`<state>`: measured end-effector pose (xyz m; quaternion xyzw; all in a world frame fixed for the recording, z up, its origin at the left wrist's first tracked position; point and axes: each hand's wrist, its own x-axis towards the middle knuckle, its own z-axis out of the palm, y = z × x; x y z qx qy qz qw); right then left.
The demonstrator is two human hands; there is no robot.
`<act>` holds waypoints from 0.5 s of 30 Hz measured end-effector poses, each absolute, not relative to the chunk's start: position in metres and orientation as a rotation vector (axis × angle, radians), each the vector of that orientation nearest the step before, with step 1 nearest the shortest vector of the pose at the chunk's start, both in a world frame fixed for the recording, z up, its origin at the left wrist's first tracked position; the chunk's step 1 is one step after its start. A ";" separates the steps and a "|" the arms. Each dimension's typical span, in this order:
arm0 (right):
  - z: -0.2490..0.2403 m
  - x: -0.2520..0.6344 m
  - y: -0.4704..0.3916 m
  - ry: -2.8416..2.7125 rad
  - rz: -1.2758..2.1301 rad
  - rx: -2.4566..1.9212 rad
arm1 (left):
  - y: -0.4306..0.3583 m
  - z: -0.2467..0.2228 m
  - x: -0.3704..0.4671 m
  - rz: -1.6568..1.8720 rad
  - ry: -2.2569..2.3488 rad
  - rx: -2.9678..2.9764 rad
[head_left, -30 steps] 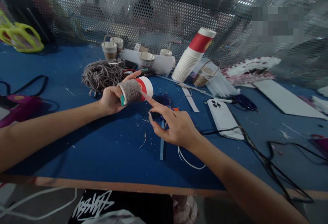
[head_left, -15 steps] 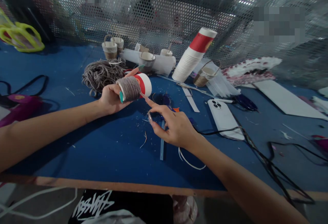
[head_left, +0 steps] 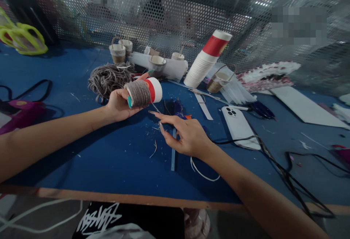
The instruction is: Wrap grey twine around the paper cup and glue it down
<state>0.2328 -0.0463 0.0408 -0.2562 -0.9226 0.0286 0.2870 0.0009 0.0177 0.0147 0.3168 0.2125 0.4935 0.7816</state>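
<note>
the left hand (head_left: 119, 106) is wrapped around a paper cup (head_left: 156, 89), tipped sideways over the bench (head_left: 104, 159), about midway between the bench's front and back edges. gray yarn (head_left: 139, 93) goes round the cup. a strand (head_left: 155, 107) runs toward the right hand (head_left: 187, 133), nearer the front edge; i cannot tell if that hand pinches it.

Just left of the frame's centre, the left hand (head_left: 119, 106) holds a red-and-white cup (head_left: 156, 90) on its side, partly wrapped in grey yarn (head_left: 139, 94). A loose strand (head_left: 155, 107) runs toward the right hand (head_left: 188, 135). Stacked cups (head_left: 201, 64) lean at upper right of centre; a white phone (head_left: 241, 129) lies on the blue worktop (head_left: 104, 162) at right.
</note>
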 end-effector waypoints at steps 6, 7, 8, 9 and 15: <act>0.036 0.229 -0.047 -2.142 -0.057 -0.467 | 0.009 0.020 0.007 1.065 0.444 0.764; 0.035 0.228 -0.047 -2.082 -0.022 -0.495 | 0.009 0.019 0.008 1.084 0.448 0.792; 0.034 0.227 -0.048 -2.023 0.030 -0.545 | 0.008 0.018 0.009 1.107 0.449 0.828; 0.033 0.226 -0.048 -1.980 0.100 -0.612 | 0.009 0.016 0.010 1.126 0.443 0.875; 0.031 0.227 -0.045 -2.068 0.205 -0.961 | 0.018 -0.003 0.006 1.116 0.376 1.249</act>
